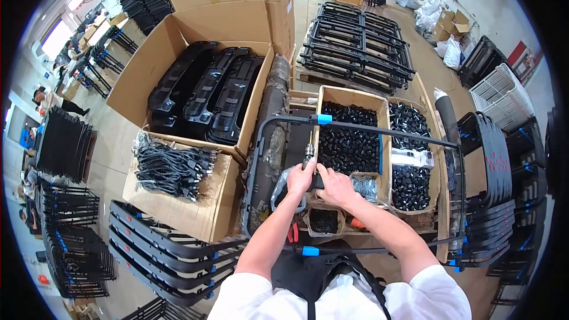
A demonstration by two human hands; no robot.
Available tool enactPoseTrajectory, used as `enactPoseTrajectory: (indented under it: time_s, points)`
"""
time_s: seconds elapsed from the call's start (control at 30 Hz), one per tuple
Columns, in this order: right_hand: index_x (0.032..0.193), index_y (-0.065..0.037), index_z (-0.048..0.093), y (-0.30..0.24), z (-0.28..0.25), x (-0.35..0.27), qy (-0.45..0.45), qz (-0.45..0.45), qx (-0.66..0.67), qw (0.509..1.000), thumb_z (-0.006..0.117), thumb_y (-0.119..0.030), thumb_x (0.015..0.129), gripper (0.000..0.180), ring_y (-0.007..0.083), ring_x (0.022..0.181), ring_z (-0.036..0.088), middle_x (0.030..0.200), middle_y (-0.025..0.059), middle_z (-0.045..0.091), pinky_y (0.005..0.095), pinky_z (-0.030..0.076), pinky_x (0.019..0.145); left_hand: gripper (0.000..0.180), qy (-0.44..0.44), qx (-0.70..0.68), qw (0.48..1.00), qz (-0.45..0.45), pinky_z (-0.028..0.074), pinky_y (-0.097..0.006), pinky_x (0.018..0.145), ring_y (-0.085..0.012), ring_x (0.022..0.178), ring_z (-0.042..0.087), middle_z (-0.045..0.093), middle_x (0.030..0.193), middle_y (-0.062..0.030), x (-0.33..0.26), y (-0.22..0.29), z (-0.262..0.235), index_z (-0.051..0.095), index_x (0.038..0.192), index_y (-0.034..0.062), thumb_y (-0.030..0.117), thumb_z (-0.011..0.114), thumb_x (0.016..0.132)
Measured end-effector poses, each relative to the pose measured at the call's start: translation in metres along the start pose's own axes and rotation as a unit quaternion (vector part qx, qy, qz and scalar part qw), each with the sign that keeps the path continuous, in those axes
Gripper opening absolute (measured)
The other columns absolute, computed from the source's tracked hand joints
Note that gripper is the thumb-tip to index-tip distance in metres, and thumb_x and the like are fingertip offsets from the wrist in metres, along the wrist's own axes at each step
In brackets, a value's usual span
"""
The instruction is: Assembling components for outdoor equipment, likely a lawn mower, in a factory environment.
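Observation:
A power drill [309,153] with a metal chuck and long thin bit points away from me above the bench. My left hand [300,179] is closed round it just behind the chuck. My right hand [336,188] is closed on the dark body behind; the fingers partly hide it. Around both hands lies a black tubular frame [391,130] with rounded corners and blue tape at its far and near bars. Beyond my hands, a carton of black plastic caps [349,142] sits inside the frame. A small box of dark screws [324,221] stands just below my right hand.
At left, a large carton [133,92] holds glossy black panels [204,92]; coiled black cables [175,169] lie on a smaller box. More black parts [410,188] fill a carton at right. Red-handled pliers [293,232] lie near me. Stacked frames [160,243] stand at lower left.

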State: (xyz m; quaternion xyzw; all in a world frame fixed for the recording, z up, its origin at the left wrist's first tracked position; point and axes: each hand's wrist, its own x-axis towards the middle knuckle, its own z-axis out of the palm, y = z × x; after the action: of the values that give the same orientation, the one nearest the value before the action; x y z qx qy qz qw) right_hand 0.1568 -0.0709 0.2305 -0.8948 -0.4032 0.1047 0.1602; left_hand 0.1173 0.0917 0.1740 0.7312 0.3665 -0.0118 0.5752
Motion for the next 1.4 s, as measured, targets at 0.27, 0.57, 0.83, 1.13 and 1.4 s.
enactPoseTrajectory:
  time_s: [0.27,0.57,0.83,1.13,1.4]
  points:
    - [0.151,-0.005,0.043,0.021,0.01,0.034,-0.014,0.04,0.022,0.999,0.083,-0.03,0.076,0.088,0.0436,0.1,0.073,0.116,0.0254,0.071,0.0516,0.06,0.09,0.07,-0.017,0.006,1.0,-0.013,0.054,-0.046,0.088,-0.0382,0.098,0.074,0.078,0.099,-0.023,0.039,0.007,0.006,0.077,0.099,-0.0002,0.069,0.065,0.094]
    - [0.149,-0.001,0.043,0.022,0.017,0.038,0.012,0.032,0.017,0.999,0.087,-0.031,0.078,0.089,0.042,0.095,0.074,0.11,0.0231,0.071,0.0489,0.061,0.086,0.062,-0.009,-0.059,0.998,-0.002,0.054,-0.045,0.084,-0.0356,0.09,0.073,0.077,0.094,-0.0196,0.036,0.012,0.005,0.077,0.097,0.0009,0.062,0.067,0.095]
    - [0.149,-0.001,0.038,0.027,0.016,0.044,-0.012,0.041,0.073,0.996,0.085,-0.031,0.079,0.089,0.0426,0.102,0.073,0.12,0.0271,0.071,0.0505,0.059,0.09,0.07,-0.015,0.043,0.999,0.008,0.054,-0.049,0.095,-0.0423,0.109,0.072,0.076,0.111,-0.0273,0.049,0.015,0.005,0.072,0.114,-0.0039,0.063,0.064,0.096]
    - [0.158,-0.002,0.029,0.03,0.008,0.05,-0.035,0.057,0.11,0.992,0.085,-0.03,0.08,0.1,0.0457,0.109,0.071,0.131,0.0283,0.068,0.0515,0.057,0.095,0.071,0.0,0.123,0.992,0.016,0.053,-0.053,0.098,-0.0484,0.115,0.069,0.073,0.115,-0.0321,0.053,0.029,0.007,0.067,0.116,-0.0036,0.065,0.06,0.099]
    - [0.16,-0.006,0.03,0.03,0.002,0.052,-0.039,0.089,0.114,0.989,0.085,-0.032,0.082,0.098,0.0454,0.111,0.07,0.132,0.0279,0.067,0.0504,0.057,0.098,0.076,-0.013,0.133,0.991,0.017,0.052,-0.055,0.101,-0.0502,0.118,0.068,0.071,0.12,-0.035,0.054,0.038,0.006,0.062,0.126,-0.0043,0.066,0.058,0.099]
